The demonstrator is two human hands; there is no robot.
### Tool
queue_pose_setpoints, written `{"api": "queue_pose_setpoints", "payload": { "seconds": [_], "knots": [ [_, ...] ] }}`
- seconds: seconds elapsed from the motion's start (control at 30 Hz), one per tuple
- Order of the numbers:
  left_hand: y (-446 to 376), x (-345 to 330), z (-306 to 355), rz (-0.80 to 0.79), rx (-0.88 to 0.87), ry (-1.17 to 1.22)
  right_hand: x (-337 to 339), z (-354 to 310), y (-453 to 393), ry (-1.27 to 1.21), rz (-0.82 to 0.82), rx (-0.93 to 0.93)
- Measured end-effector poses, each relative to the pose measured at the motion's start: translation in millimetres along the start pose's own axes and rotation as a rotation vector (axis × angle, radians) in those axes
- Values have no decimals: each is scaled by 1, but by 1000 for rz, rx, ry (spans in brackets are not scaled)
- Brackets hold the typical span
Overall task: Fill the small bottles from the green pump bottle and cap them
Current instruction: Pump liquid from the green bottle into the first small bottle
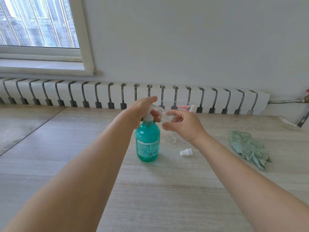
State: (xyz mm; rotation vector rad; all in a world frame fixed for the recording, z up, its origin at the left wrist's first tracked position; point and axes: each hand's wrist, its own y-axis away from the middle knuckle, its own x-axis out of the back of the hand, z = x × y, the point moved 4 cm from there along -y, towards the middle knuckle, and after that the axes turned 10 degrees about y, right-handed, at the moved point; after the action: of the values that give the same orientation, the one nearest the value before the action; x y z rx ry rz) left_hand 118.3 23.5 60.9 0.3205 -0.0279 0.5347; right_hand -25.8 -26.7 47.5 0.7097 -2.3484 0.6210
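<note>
At the white nozzle, clear ribbed bottle [164, 116].

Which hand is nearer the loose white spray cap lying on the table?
Right. The right hand hovers just above the white spray cap; the left hand presses the green pump bottle farther left.

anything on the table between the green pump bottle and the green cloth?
Head view: a loose white spray cap lies on the wooden table between the green pump bottle and the crumpled green cloth. The right forearm crosses above that stretch.
</note>
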Motion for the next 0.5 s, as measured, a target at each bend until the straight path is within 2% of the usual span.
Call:
{"api": "queue_pose_setpoints", "payload": {
  "seconds": [0.23,0.4,0.5],
  "knots": [
    [5,-1,1,-5,43,-23,8,-13,-7,151,17,74],
    [7,-2,-3,70,45,8,7,-13,-9,178,-28,68],
    [3,-5,-4,77,-44,91,5,-9,-10,174,-53,69]
  ]
}}
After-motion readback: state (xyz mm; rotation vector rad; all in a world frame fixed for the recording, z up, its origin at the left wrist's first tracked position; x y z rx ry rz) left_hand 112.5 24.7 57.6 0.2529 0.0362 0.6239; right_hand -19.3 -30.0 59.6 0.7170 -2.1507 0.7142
